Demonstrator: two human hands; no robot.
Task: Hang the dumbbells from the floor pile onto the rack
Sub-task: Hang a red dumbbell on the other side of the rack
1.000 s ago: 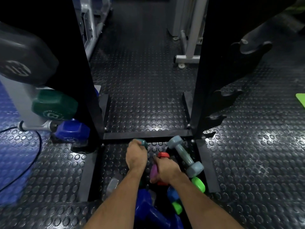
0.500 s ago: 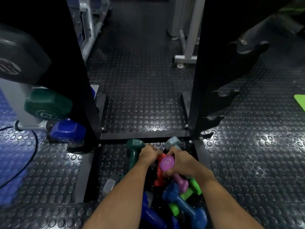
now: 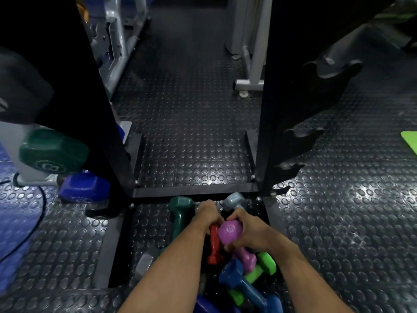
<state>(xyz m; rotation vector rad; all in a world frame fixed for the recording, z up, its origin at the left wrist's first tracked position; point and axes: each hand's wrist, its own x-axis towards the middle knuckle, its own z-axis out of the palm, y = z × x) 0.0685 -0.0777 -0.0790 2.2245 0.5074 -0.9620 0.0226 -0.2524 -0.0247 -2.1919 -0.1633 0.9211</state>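
Since a second ago, both my hands have shifted together over the floor pile.
Right hand [image 3: 248, 231] grips the purple dumbbell [image 3: 232, 233]; left hand [image 3: 208, 216] is closed on the red dumbbell [image 3: 214, 247].

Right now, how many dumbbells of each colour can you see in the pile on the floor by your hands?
Dark green: 1
Grey: 2, the second partly hidden
Red, in the left hand: 1
Purple, in the right hand: 1
Light green: 2
Blue: 1 clear, more cut off at the frame's bottom edge
Total: 8 clearly visible
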